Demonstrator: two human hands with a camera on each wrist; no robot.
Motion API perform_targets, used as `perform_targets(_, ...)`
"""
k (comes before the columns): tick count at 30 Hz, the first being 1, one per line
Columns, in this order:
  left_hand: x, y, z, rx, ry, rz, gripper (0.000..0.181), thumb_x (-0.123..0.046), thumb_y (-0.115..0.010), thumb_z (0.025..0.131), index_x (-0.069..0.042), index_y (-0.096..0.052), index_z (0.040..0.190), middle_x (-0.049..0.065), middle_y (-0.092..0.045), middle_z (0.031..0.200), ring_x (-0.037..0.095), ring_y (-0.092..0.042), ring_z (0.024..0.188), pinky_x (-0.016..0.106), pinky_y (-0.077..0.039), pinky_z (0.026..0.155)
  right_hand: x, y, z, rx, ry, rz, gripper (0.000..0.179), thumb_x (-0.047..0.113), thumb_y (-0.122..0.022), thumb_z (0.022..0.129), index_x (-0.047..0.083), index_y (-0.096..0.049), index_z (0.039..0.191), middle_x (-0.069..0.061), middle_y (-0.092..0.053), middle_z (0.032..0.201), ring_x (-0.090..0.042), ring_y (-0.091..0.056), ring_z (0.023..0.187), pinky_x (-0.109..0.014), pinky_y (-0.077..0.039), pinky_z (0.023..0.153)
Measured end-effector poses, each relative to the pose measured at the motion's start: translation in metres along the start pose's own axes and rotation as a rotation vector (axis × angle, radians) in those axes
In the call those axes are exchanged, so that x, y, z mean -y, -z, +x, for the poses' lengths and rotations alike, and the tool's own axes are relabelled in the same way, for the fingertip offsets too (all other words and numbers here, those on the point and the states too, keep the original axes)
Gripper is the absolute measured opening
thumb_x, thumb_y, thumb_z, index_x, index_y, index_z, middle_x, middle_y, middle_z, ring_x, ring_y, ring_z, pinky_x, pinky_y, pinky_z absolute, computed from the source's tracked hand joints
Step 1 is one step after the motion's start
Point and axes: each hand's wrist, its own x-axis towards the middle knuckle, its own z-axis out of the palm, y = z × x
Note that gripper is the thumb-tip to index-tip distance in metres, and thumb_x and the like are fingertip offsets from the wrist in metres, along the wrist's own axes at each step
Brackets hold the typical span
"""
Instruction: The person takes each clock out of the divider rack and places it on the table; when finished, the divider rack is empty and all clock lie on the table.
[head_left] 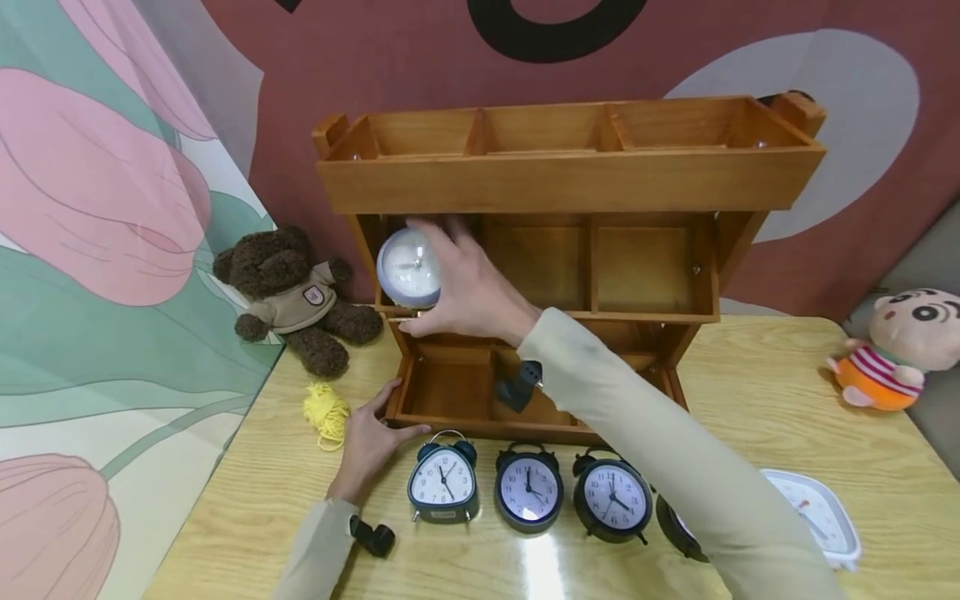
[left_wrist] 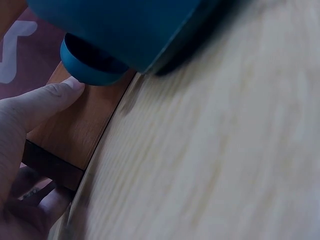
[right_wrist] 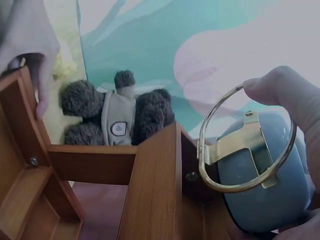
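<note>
A round blue-grey clock [head_left: 407,268] with a pale dial is in my right hand [head_left: 472,283], at the left compartment of the middle tier of a wooden shelf [head_left: 555,182]. In the right wrist view, the thumb touches the gold ring [right_wrist: 245,184] on the clock's base and the other fingers are mostly hidden. My left hand [head_left: 372,437] grips the lower left front corner of the shelf; its thumb [left_wrist: 52,102] lies along the front board, with fingers round the side. Just right of that thumb stands a teal alarm clock [head_left: 444,482].
Two black alarm clocks [head_left: 529,492] [head_left: 615,500], another partly covered dark one [head_left: 678,529] and a white square clock [head_left: 821,512] line the table front. A brown teddy bear [head_left: 288,296] and yellow yarn [head_left: 326,414] lie left; a plush doll [head_left: 896,350] sits right.
</note>
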Motion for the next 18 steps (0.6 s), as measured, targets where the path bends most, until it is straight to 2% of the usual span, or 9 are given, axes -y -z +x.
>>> perform_targets(7,0.000,-0.006,0.000,-0.002,-0.020,-0.010,0.088,-0.042,-0.092,0.057,-0.024,-0.057,0.136,0.017,-0.058,0.134,0.036,-0.061,0.116,0.050,-0.048,0.093,-0.001,0.014,-0.043,0.029,0.107,0.049,0.108,0.036,-0.089,0.059,0.016,-0.031,0.148,-0.010,-0.040,0.137,-0.020,-0.047,0.117,-0.037,-0.050,0.093)
perform_targets(10,0.000,-0.005,-0.001,0.005,-0.019,-0.007,0.089,-0.043,-0.092,0.057,-0.025,-0.056,0.137,0.017,-0.057,0.136,0.036,-0.061,0.116,0.049,-0.049,0.093,-0.006,0.018,-0.064,0.053,0.128,0.052,0.108,0.035,-0.089,0.059,0.014,-0.032,0.148,-0.009,-0.039,0.138,-0.020,-0.047,0.119,-0.037,-0.050,0.094)
perform_targets(12,0.000,-0.003,-0.001,0.005,-0.022,0.001,0.090,-0.044,-0.092,0.057,-0.023,-0.056,0.137,0.018,-0.055,0.137,0.034,-0.065,0.104,0.046,-0.051,0.087,-0.009,0.020,-0.077,0.070,0.126,0.048,0.108,0.035,-0.089,0.058,0.014,-0.033,0.148,-0.009,-0.039,0.139,-0.019,-0.047,0.119,-0.037,-0.051,0.093)
perform_targets(14,0.001,-0.001,-0.001,0.003,-0.018,0.013,0.091,-0.043,-0.092,0.057,-0.023,-0.055,0.138,0.019,-0.054,0.138,0.027,-0.064,0.082,0.041,-0.051,0.076,-0.012,0.021,-0.090,0.086,0.120,0.046,0.108,0.036,-0.090,0.057,0.014,-0.034,0.147,-0.008,-0.040,0.139,-0.019,-0.048,0.119,-0.036,-0.051,0.093)
perform_targets(16,0.001,0.000,-0.001,0.003,-0.017,0.019,0.091,-0.043,-0.092,0.058,-0.022,-0.054,0.139,0.020,-0.053,0.138,0.018,-0.052,0.064,0.034,-0.045,0.068,-0.015,0.022,-0.102,0.093,0.116,0.040,0.108,0.036,-0.090,0.056,0.014,-0.034,0.147,-0.007,-0.040,0.139,-0.019,-0.048,0.120,-0.036,-0.051,0.093)
perform_targets(18,0.002,0.000,-0.002,0.005,-0.016,0.016,0.091,-0.042,-0.092,0.058,-0.023,-0.054,0.139,0.020,-0.053,0.139,0.014,-0.039,0.055,0.031,-0.039,0.061,-0.017,0.024,-0.114,0.095,0.105,0.027,0.109,0.036,-0.091,0.055,0.015,-0.035,0.146,-0.006,-0.041,0.139,-0.018,-0.048,0.121,-0.037,-0.051,0.094)
